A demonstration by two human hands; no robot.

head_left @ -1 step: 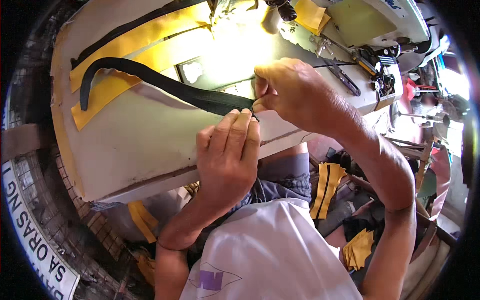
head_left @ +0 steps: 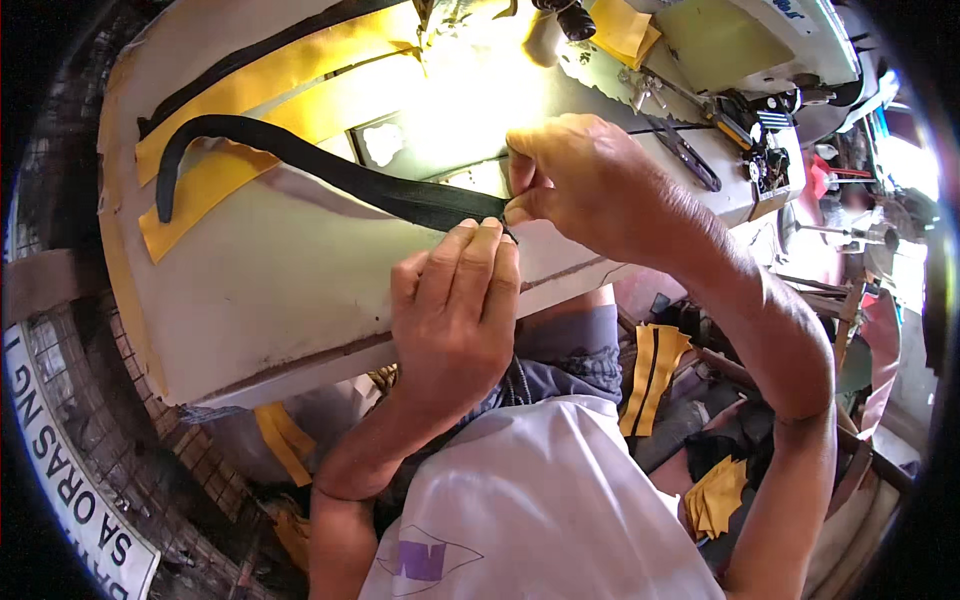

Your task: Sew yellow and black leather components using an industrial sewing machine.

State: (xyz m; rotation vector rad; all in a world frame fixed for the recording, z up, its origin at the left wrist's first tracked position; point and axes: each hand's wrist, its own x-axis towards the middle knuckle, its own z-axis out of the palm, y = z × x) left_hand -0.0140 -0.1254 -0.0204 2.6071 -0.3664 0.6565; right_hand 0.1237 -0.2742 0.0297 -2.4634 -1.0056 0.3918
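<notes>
The long, soft black fabric strip (head_left: 350,180) lay across the pale, worn counter (head_left: 280,310), with its near end between the two hands. From there it ran toward ten o'clock and made a hook, whose tail was over the lower flat yellow strip (head_left: 205,200).

The bare right hand (head_left: 600,185), at two o'clock of this end, had thumb and bent forefinger closed together and seemed to pinch the tip. The bare left hand (head_left: 458,310), at seven o'clock, pressed its fingertips, set side by side, on the same end; its thumb was hidden, so I cannot tell if it pinched from below. I judged the step in hand to be the lining up of this end. The next move, in my opinion, called for small finger work, with the left fingers steady and the edges even.

The counter's near edge passed just beside the left hand and slanted away to eight o'clock. Between this edge and the black strip was wide bare room, best for sliding to nine o'clock. Toward twelve o'clock the room was less certain: strong glare near the dark lamp fitting (head_left: 573,22) covered the surface. At two o'clock, beyond the right hand, a slim dark hand tool (head_left: 688,160) narrowed the way.
</notes>
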